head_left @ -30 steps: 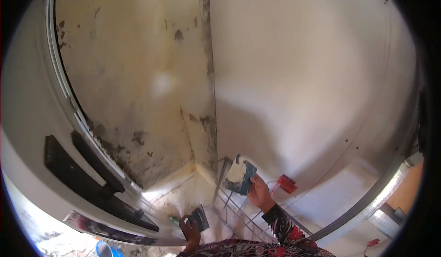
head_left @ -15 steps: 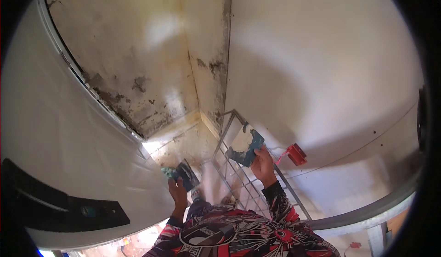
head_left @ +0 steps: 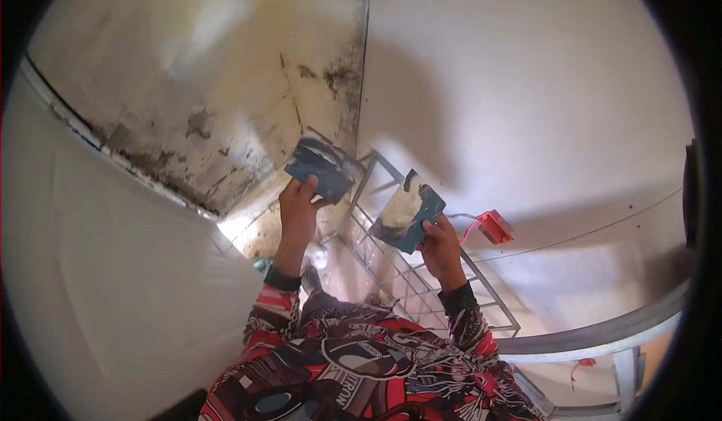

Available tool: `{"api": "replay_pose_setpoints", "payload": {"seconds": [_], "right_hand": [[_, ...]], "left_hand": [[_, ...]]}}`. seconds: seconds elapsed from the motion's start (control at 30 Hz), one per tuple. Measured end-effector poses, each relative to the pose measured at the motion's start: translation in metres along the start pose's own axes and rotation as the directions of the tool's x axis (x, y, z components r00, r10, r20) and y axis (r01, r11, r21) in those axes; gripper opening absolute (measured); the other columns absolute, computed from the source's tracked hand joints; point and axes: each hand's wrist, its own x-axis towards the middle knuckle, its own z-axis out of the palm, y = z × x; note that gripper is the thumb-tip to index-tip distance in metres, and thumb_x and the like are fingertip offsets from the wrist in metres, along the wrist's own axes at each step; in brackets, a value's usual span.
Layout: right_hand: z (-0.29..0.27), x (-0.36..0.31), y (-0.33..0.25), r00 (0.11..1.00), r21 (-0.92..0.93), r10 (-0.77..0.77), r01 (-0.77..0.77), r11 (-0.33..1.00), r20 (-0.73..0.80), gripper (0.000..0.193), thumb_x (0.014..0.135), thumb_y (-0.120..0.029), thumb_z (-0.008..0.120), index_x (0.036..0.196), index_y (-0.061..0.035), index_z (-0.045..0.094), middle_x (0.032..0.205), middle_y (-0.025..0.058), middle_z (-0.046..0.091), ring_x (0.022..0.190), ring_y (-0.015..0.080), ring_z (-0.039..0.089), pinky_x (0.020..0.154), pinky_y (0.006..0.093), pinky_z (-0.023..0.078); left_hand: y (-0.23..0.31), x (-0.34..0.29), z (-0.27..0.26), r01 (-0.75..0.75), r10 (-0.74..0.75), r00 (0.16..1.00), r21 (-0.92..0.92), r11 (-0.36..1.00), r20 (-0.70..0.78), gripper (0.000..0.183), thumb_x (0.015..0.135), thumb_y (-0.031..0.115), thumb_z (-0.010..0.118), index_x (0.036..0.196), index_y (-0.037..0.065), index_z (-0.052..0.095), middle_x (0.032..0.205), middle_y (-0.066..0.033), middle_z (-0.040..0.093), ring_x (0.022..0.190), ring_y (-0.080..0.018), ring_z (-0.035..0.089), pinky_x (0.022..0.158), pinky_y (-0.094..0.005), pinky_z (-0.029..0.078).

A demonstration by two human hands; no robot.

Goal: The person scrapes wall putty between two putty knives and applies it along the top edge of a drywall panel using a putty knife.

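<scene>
My left hand (head_left: 298, 218) is raised in front of me, its thumb and fingers pinching the near edge of a flat blue putty spreader (head_left: 323, 167) with dark and whitish smears. To the right, my right hand (head_left: 442, 255) grips the lower right corner of another blue putty spreader (head_left: 427, 222). A patch of cream-coloured putty (head_left: 401, 204) covers much of its face, with a dark smear at its top edge. The two spreaders are tilted and a short gap separates them.
A grey metal frame with crossbars (head_left: 421, 289) stands below my hands. A red electrical box (head_left: 494, 227) with wires sits on the smooth white wall (head_left: 526, 105) at right. The stained, peeling wall (head_left: 203, 83) meets it at a corner. A pale panel (head_left: 113, 255) fills the left.
My left hand has lifted its spreader up and forward, from low by my legs to beside the other one. The right hand has shifted slightly, still holding its spreader. The view has turned a little.
</scene>
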Motion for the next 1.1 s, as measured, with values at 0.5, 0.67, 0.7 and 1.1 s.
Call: {"api": "replay_pose_setpoints", "payload": {"seconds": [0.5,0.67,0.7,1.1], "right_hand": [[0.092,0.066,0.028,0.987,-0.068,0.105,-0.097,0.993,0.118,0.031,0.096,-0.006,0.056,0.127,-0.0026,0.056,0.110,0.0067,0.068,0.092,0.0165,0.071,0.072,0.0342,0.063],[0.137,0.074,0.035,0.981,-0.029,0.130,-0.127,0.991,0.143,0.028,0.097,-0.006,0.056,0.124,-0.0035,0.057,0.109,0.0065,0.068,0.090,0.0173,0.071,0.069,0.0328,0.062],[0.140,0.077,0.035,0.981,-0.010,0.118,-0.118,0.993,0.156,0.027,0.097,-0.006,0.056,0.124,-0.0035,0.057,0.109,0.0068,0.068,0.089,0.0174,0.071,0.068,0.0322,0.061],[0.139,0.056,0.042,0.998,0.149,0.065,-0.063,0.987,-0.007,0.042,0.095,-0.005,0.053,0.137,-0.0013,0.049,0.127,0.0108,0.063,0.112,0.0229,0.065,0.096,0.0397,0.053]], "left_hand": [[0.085,-0.028,-0.033,-0.489,0.152,0.870,0.780,0.391,0.469,0.018,0.093,0.014,0.065,0.094,-0.004,0.065,0.082,-0.0181,0.062,0.071,-0.0311,0.065,0.063,-0.0396,0.050],[0.051,-0.017,-0.098,-0.556,0.135,0.830,0.782,0.282,0.541,0.019,0.092,0.012,0.062,0.083,-0.003,0.057,0.084,-0.0229,0.058,0.071,-0.0428,0.059,0.061,-0.0466,0.047],[0.048,-0.012,-0.106,-0.562,0.138,0.826,0.775,0.291,0.547,0.019,0.092,0.012,0.062,0.083,-0.003,0.057,0.084,-0.0229,0.058,0.071,-0.0428,0.059,0.061,-0.0466,0.047],[0.096,0.094,-0.102,0.110,-0.135,0.969,0.127,0.986,0.207,0.023,0.099,0.018,0.058,0.112,0.000,0.067,0.093,-0.0018,0.069,0.074,-0.0093,0.063,0.069,-0.0272,0.052]]}}
